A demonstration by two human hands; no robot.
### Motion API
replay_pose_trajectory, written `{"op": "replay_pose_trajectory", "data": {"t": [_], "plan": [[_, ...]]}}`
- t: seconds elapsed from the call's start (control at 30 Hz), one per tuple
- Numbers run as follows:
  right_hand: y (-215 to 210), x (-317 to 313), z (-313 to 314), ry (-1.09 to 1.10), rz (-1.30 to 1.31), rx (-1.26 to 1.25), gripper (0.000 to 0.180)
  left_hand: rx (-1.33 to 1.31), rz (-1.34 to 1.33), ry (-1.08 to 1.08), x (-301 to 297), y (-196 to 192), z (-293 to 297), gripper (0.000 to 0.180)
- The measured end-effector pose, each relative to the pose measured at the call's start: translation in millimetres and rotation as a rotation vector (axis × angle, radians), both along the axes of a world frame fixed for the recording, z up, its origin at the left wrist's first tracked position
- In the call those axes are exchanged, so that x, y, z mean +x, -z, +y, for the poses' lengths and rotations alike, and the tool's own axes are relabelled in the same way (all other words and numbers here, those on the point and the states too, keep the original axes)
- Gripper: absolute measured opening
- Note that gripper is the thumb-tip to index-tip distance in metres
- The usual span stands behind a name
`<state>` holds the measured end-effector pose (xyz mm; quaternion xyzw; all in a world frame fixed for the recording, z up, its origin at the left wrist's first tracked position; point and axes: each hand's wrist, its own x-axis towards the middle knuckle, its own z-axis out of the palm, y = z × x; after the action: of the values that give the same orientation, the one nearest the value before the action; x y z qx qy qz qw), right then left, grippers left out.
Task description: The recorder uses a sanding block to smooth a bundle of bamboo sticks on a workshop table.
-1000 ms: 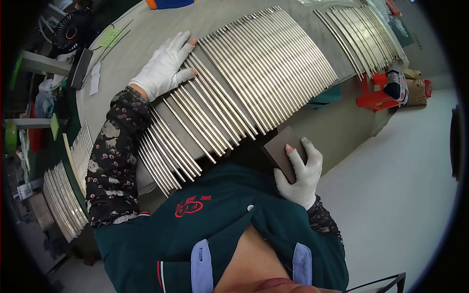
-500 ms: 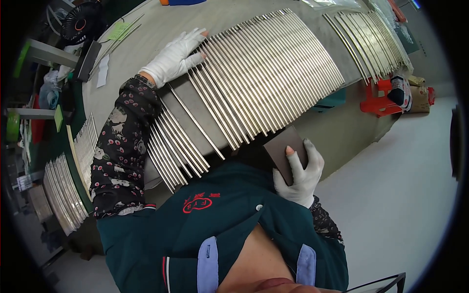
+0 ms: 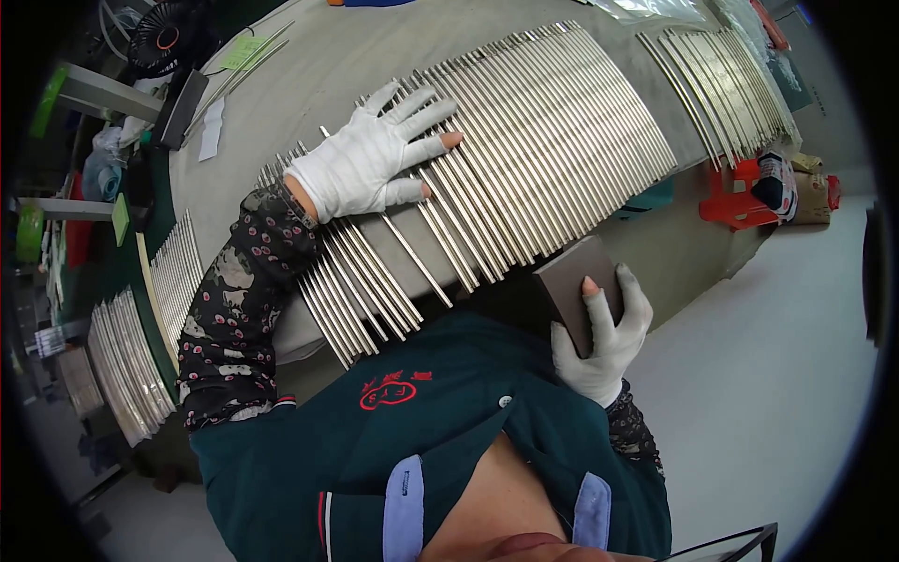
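A wide row of slim, shiny metal rods lies side by side on the grey table. My gloved left hand rests palm down over the row's left end, fingers spread; the thumb tip and one fingertip are bare. Left of that row, a single rod lies apart, and beyond it is a smaller group of rods, partly hidden under my left hand and sleeve. My gloved right hand is closed around a flat, dark grey-brown block, held off the table's near edge in front of my body.
Another bunch of rods lies at the far right of the table. Below it stands a red stool with items on it. Wrapped rods are at the left, and a black fan stands at the far left.
My left hand has come nearer and to the right across the rods, its fingers spreading. My right hand has shifted slightly right with the block, which is now turned to show its edge.
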<state>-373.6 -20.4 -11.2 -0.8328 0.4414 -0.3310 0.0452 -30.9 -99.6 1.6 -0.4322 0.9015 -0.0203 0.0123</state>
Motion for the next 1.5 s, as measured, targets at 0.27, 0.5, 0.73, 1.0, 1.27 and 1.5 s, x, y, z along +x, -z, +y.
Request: {"op": "replay_pose_trajectory", "data": {"t": [0.27,0.5,0.73,1.0,1.27,1.5], "plan": [[-3,17,-5,-0.057,0.025,-0.005,0.075,0.003,0.106,-0.035,3,9,8,0.072],[-11,35,-11,0.000,0.189,-0.035,0.064,-0.023,0.101,-0.017,1,14,1,0.073],[-11,27,-11,-0.043,0.250,-0.030,0.056,-0.018,0.113,-0.038,0,13,4,0.077],[-16,44,-20,-0.034,0.286,-0.026,0.057,-0.004,0.126,-0.026,-2,11,1,0.075],[-22,6,5,-0.025,0.089,0.002,0.065,-0.005,0.100,-0.035,1,10,7,0.075],[-15,17,0,-0.034,0.109,-0.001,0.068,0.019,0.111,-0.048,4,8,15,0.075]]}}
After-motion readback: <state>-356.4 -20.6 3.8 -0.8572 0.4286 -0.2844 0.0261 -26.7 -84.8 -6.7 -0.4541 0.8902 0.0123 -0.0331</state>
